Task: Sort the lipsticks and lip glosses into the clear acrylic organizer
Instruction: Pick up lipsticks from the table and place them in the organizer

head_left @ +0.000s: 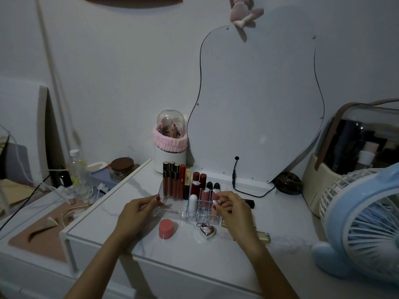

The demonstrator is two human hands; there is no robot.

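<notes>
Organizer (172,211) mostly filled; left hand (138,212) is gripping its edge, right hand (232,209) pinching pink tube (214,209) into slot; black lipstick (250,203), possibly more, is waiting outside.

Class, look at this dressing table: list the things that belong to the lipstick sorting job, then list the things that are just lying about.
Part of the job:
clear acrylic organizer
tall lip glosses
red lipsticks
white lipstick tube
pink lipstick, held by the right hand
left hand, steadying the organizer

Just lying about:
pink round jar
heart-shaped keyring
blue fan
mirror
</notes>
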